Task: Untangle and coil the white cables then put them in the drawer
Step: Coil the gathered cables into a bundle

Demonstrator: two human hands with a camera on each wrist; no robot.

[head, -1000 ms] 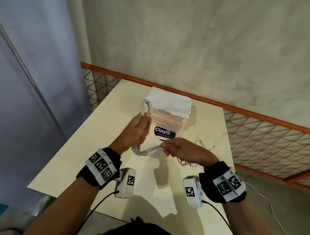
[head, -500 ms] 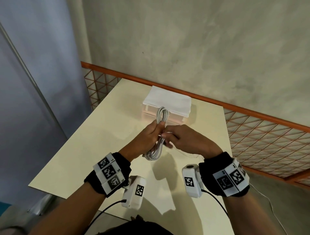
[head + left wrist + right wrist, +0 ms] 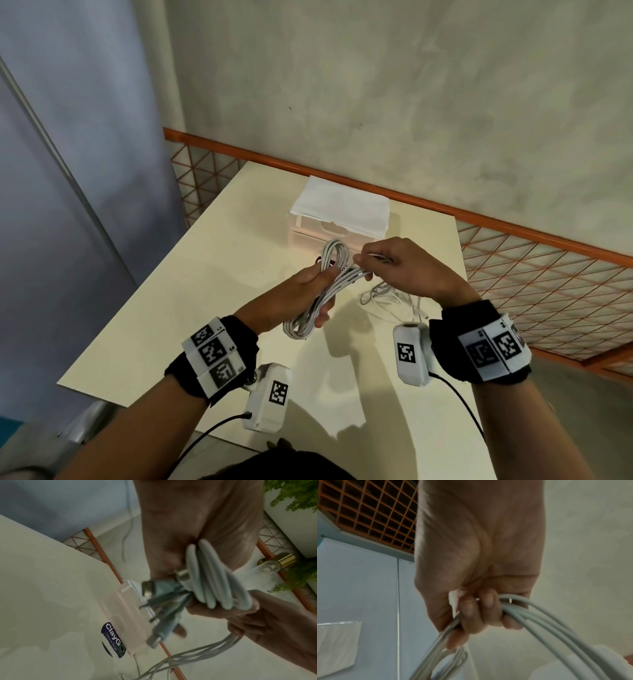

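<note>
Above the table (image 3: 164, 308), the left hand (image 3: 294, 294) grips the coiled white cables (image 3: 318, 301); the right hand (image 3: 407, 270) pinches their loose strands near the drawer box (image 3: 339, 219).

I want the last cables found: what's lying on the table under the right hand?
Under the right hand, loose white cables lie tangled on the table. The hand covers part of them, so their number is unclear.

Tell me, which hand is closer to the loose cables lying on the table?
Right. The right hand hangs just above the loose cables; the left hand, gripping the coiled bundle, sits off to their left.
</note>
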